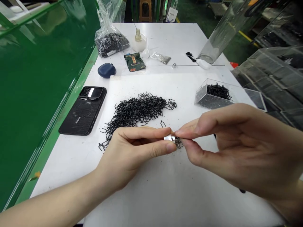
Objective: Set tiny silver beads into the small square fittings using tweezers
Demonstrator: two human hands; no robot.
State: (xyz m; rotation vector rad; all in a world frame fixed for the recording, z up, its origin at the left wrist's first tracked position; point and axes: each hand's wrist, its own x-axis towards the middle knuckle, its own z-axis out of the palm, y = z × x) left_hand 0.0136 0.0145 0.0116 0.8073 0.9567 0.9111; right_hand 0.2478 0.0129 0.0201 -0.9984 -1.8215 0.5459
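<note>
My left hand [132, 151] pinches a small shiny metal block [169, 138] between thumb and forefinger. My right hand [227, 148] meets it from the right, its thumb and fingertips pinched together at the block's end. Whatever those fingertips hold is too small and covered to make out. Below and behind the fingertips lies a little heap of tiny grains or parts [179, 143]. Beyond my left hand spreads a pile of thin, bent black wire pieces [139, 108], fork-like in shape. One loose black wire piece [163, 124] lies just behind the block.
A black phone [82, 112] lies at left, with a dark blue case [106, 70] behind it. On the right sits a clear box [201, 97] with black pieces. Farther back are a bag of black parts [109, 44], a green packet [134, 62] and a clear tube [220, 31].
</note>
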